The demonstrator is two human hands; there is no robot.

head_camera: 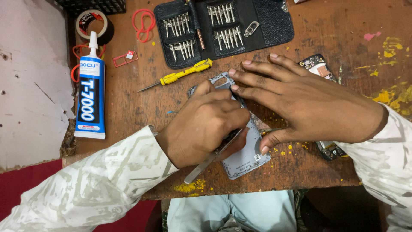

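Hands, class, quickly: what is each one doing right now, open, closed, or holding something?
Left hand: closed around a flat metal tool, tip at the grey phone back cover.
Right hand: open, fingers flat, pressing on the cover.

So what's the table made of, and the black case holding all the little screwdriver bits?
The table looks like bare, worn wood: brown grain shows, with scratches and yellow and pink paint splashes. The black case looks like leather or imitation leather, going by its pebbled, slightly shiny surface. The bits inside look like shiny metal.
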